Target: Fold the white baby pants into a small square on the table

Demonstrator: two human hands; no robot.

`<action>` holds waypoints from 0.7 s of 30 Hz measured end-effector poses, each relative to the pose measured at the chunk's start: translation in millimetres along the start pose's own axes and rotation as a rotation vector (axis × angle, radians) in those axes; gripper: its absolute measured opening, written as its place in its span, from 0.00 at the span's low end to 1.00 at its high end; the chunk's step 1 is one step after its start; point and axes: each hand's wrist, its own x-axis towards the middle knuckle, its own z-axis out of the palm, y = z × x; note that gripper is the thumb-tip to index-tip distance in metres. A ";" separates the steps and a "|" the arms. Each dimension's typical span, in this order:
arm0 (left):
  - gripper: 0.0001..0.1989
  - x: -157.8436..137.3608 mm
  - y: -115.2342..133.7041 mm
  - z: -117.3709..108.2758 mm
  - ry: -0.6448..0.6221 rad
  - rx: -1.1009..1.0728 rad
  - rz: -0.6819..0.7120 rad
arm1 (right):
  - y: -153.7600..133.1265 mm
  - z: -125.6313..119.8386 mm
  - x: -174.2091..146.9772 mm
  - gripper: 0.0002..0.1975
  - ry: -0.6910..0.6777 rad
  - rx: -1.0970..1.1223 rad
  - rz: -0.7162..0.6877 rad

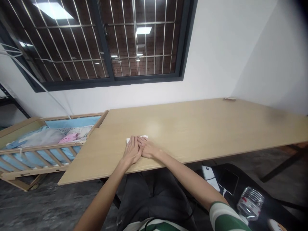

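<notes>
Both hands lie flat and side by side near the front edge of the wooden table. Under their fingers is a white piece that looks like paper or tissue; only its corners show. My left hand has its fingers stretched away from me over the white piece. My right hand comes in from the right, its fingers stretched out and touching or slightly overlapping the left ones. Most of the white piece is hidden beneath the hands.
A wooden crib with blue lining and cloths stands against the table's left end. At lower right, a black seat holds a clear plastic bottle, a dark phone and a white device. A small flat item lies at the back.
</notes>
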 end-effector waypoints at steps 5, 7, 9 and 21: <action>0.43 -6.9 -14.3 2.1 -0.060 0.015 -0.016 | 5.8 -3.2 -4.3 0.32 -0.057 0.032 0.040; 0.42 -11.2 -23.9 -1.7 -0.076 0.029 -0.026 | 8.7 -10.3 -9.7 0.32 -0.062 0.055 0.062; 0.42 -15.9 -33.1 -5.1 -0.083 0.042 -0.048 | 12.4 -16.9 -17.2 0.34 -0.059 0.086 0.096; 0.38 -26.5 -38.1 -23.2 -0.011 0.102 0.147 | 16.3 -31.6 -31.4 0.36 0.014 0.080 0.016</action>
